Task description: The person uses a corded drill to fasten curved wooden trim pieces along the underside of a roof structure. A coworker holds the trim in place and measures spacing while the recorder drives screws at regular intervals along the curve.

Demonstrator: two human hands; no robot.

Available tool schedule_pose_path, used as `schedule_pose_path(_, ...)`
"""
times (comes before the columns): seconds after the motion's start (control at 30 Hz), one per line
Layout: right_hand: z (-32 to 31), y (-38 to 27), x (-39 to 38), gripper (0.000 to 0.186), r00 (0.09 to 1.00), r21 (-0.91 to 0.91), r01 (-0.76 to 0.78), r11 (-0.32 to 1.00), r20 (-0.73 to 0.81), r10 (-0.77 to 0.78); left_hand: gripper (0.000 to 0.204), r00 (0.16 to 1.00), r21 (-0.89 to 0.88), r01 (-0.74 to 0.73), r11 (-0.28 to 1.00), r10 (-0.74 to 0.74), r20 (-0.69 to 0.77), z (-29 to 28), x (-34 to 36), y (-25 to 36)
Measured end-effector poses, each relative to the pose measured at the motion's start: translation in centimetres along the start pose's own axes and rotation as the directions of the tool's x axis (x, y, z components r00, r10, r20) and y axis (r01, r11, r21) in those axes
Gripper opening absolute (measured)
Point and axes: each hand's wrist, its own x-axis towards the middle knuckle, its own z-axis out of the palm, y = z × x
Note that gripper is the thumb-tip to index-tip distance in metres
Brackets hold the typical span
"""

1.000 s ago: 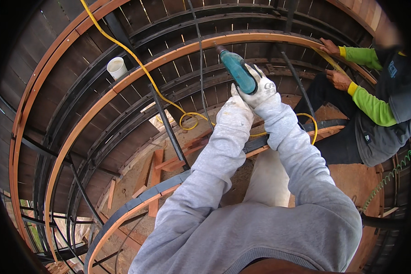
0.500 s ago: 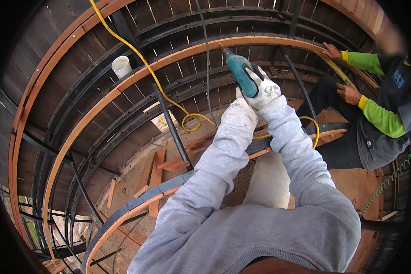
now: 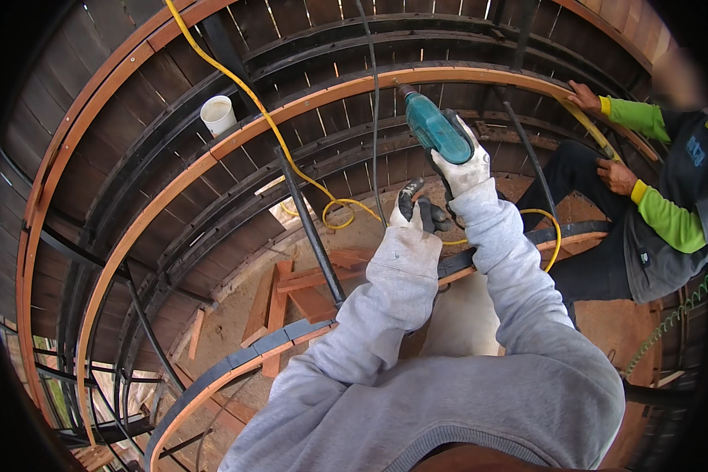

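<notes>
My right hand (image 3: 470, 169), in a white glove with a dark palm, is wrapped around the rear of a teal power drill (image 3: 434, 126). The drill's dark nose meets, or comes very close to, the curved wooden strip (image 3: 334, 95) on the upper rail; any bit or screw at the tip is too small to make out. Lower and to the left, clear of the drill, my gloved left hand (image 3: 415, 224) is raised with its fingers curled. Whatever lies in those fingers, if anything, is hidden.
A co-worker (image 3: 653, 204) in green sleeves sits at the right, one hand on the strip. A white cup (image 3: 217, 116) rests on the rail. A yellow cable (image 3: 271, 118) and black struts (image 3: 311, 224) cross the space. Wooden offcuts (image 3: 278, 303) lie below.
My left hand has come away from the drill and dropped lower, fingers curled. My right hand still grips the drill, which has shifted slightly right in view.
</notes>
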Motion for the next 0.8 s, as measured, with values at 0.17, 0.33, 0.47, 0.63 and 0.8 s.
schedule_pose_path(0.17, 0.3, 0.5, -0.9, 0.074, 0.988, -0.251, 0.151, 0.956, 0.016, -0.151, 0.046, 0.987, 0.045, -0.134, 0.99, 0.137, -0.08, 0.5, 1.6, -0.6)
schedule_pose_path(0.33, 0.2, 0.4, -0.4, 0.074, 0.967, -0.539, 0.244, 0.806, 0.194, -0.163, 0.036, 0.956, 0.075, -0.28, 0.957, 0.285, -0.069, 3.4, 7.8, 2.0)
schedule_pose_path(0.47, 0.3, 1.0, -0.2, 0.074, 0.973, -0.449, 0.229, 0.864, 0.127, -0.192, 0.035, 0.972, 0.102, -0.205, 0.973, 0.214, -0.093, 4.6, 10.8, 2.6)
schedule_pose_path(0.63, -0.2, -0.1, -0.7, 0.077, 0.98, -0.482, 0.164, 0.86, 0.175, -0.089, 0.034, 0.982, 0.13, -0.116, 0.985, 0.134, -0.135, 5.0, 12.6, 2.6)
schedule_pose_path(0.8, 0.1, 0.9, -0.6, 0.081, 0.975, -0.618, 0.179, 0.766, 0.216, -0.054, 0.033, 0.984, 0.166, -0.061, 0.984, 0.088, -0.158, 5.4, 13.8, 2.3)
